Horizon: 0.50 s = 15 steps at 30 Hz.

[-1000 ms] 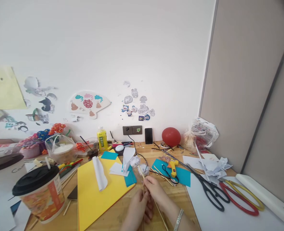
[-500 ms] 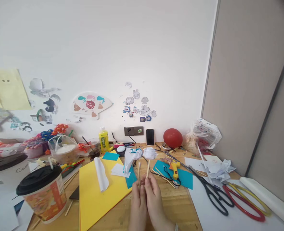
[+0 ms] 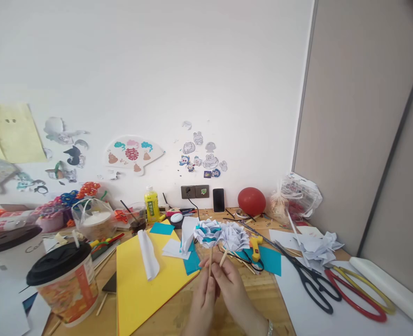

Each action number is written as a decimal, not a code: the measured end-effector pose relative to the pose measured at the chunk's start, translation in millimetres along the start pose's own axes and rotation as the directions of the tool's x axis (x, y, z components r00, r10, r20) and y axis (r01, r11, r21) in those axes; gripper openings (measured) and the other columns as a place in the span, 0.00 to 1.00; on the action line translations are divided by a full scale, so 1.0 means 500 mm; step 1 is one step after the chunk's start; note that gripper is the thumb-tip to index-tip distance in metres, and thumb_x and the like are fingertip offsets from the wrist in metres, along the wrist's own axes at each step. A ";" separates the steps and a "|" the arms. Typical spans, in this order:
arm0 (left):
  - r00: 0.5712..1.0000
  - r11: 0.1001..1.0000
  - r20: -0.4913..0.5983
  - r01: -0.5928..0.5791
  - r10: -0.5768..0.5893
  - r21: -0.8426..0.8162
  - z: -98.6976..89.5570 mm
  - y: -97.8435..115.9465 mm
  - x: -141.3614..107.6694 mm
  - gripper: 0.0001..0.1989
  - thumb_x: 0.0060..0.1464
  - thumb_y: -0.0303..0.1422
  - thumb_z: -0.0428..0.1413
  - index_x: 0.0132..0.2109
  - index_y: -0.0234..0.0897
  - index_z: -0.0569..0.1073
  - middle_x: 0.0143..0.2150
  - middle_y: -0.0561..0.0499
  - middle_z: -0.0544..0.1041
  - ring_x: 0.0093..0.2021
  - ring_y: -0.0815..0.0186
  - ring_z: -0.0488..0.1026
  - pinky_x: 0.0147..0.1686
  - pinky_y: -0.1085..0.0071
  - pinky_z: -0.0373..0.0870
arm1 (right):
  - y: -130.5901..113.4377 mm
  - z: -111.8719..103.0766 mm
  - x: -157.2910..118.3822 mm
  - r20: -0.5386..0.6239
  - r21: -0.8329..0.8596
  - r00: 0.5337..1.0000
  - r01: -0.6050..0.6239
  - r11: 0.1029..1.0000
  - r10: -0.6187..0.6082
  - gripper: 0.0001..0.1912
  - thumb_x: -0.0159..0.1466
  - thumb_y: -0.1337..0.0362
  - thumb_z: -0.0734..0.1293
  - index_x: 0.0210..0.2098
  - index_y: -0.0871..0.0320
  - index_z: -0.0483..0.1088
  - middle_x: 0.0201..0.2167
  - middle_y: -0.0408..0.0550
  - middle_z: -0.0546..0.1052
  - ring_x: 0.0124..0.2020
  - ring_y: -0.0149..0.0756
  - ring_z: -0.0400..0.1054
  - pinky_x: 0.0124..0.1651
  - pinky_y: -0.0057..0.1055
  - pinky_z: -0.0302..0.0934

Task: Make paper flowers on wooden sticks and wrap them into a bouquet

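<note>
Two paper flowers on wooden sticks are held side by side over the desk. My left hand (image 3: 202, 293) is closed round the stick of the white and blue paper flower (image 3: 209, 233). In my right hand (image 3: 231, 282) is pinched the stick of the white paper flower (image 3: 235, 236), which leans a little to the right. The flower heads touch or overlap at their edges. Both hands meet at the lower sticks, so the stick ends are hidden.
Yellow sheets (image 3: 150, 289) lie left of my hands, near a lidded cup (image 3: 64, 284). A yellow glue gun (image 3: 255, 248) rests on blue paper (image 3: 272, 261) to the right. Black scissors (image 3: 309, 275) lie further right; a red balloon (image 3: 251, 201) is at the back.
Both flowers have tilted so their petalled faces show, and they have come lower and to the right. My right hand has shifted slightly right.
</note>
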<state>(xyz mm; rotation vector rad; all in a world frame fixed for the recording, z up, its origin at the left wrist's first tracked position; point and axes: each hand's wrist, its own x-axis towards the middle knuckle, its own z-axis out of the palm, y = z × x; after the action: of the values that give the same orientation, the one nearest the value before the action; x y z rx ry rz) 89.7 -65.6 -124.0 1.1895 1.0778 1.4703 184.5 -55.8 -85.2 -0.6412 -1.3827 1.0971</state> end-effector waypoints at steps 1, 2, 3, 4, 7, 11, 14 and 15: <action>1.000 1.000 0.013 0.019 -0.019 -0.009 0.000 0.004 -0.001 0.26 0.44 0.50 0.56 0.46 0.37 0.74 0.52 0.41 0.73 0.58 0.52 0.62 0.56 0.60 0.59 | -0.003 -0.002 0.000 0.006 0.002 1.000 -0.007 1.000 0.007 0.17 0.62 0.49 0.59 0.36 0.53 0.72 0.29 0.45 0.74 0.22 0.32 0.65 0.28 0.30 0.63; 0.999 0.999 0.030 0.037 -0.036 -0.024 0.000 0.007 -0.002 0.26 0.43 0.51 0.57 0.45 0.37 0.75 0.51 0.41 0.74 0.57 0.52 0.64 0.55 0.59 0.60 | -0.006 -0.003 0.000 0.012 0.002 1.000 -0.004 1.000 0.004 0.18 0.62 0.48 0.59 0.36 0.54 0.72 0.28 0.45 0.74 0.22 0.32 0.65 0.28 0.30 0.63; 0.998 0.998 0.044 0.050 -0.048 -0.047 0.001 0.009 -0.002 0.27 0.42 0.52 0.57 0.45 0.37 0.75 0.50 0.41 0.74 0.55 0.51 0.65 0.54 0.59 0.62 | -0.009 -0.004 0.000 0.015 -0.001 1.000 0.008 1.000 -0.008 0.18 0.62 0.48 0.59 0.36 0.54 0.72 0.29 0.45 0.74 0.24 0.33 0.66 0.31 0.30 0.63; 0.997 0.996 0.058 0.060 -0.056 -0.073 0.002 0.010 -0.002 0.28 0.41 0.53 0.57 0.44 0.37 0.75 0.49 0.41 0.75 0.54 0.52 0.67 0.52 0.60 0.64 | -0.011 -0.005 0.000 0.018 -0.008 1.000 0.025 1.000 -0.025 0.18 0.62 0.49 0.59 0.36 0.54 0.72 0.30 0.46 0.74 0.27 0.34 0.67 0.34 0.31 0.63; 0.995 0.986 0.065 0.087 -0.079 -0.144 0.005 0.008 0.004 0.28 0.39 0.54 0.59 0.41 0.37 0.76 0.42 0.44 0.77 0.47 0.56 0.71 0.44 0.65 0.69 | -0.014 -0.005 0.003 0.033 -0.018 0.998 0.048 0.999 -0.047 0.17 0.63 0.51 0.59 0.39 0.55 0.70 0.34 0.48 0.75 0.37 0.37 0.69 0.44 0.34 0.61; 0.988 0.964 0.008 0.153 -0.155 -0.219 0.005 0.001 0.016 0.27 0.33 0.55 0.61 0.33 0.36 0.74 0.21 0.56 0.67 0.24 0.71 0.66 0.21 0.79 0.63 | -0.004 -0.006 0.008 0.065 -0.122 0.996 0.065 0.990 -0.058 0.16 0.64 0.53 0.59 0.42 0.56 0.69 0.39 0.50 0.74 0.44 0.39 0.67 0.51 0.37 0.58; 0.981 0.938 -0.028 0.176 -0.193 -0.298 0.005 0.004 0.021 0.30 0.28 0.55 0.63 0.34 0.36 0.73 0.18 0.62 0.58 0.17 0.77 0.55 0.16 0.82 0.52 | 0.009 -0.008 0.012 0.068 -0.242 0.996 0.077 0.967 -0.062 0.16 0.64 0.53 0.58 0.39 0.57 0.70 0.39 0.50 0.72 0.43 0.39 0.67 0.50 0.37 0.58; 0.980 0.932 -0.029 0.180 -0.199 -0.314 0.006 0.006 0.021 0.30 0.27 0.55 0.63 0.34 0.36 0.73 0.18 0.62 0.57 0.17 0.78 0.53 0.16 0.82 0.50 | 0.012 -0.010 0.012 0.062 -0.262 0.996 0.072 0.962 -0.057 0.17 0.64 0.53 0.58 0.38 0.57 0.71 0.38 0.50 0.72 0.42 0.39 0.67 0.48 0.36 0.59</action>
<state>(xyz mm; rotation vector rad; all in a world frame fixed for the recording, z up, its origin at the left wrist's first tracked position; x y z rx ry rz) 91.3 -55.8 -119.0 0.8019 0.9316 1.4664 186.7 -46.7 -88.6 -0.7572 -1.6021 0.8906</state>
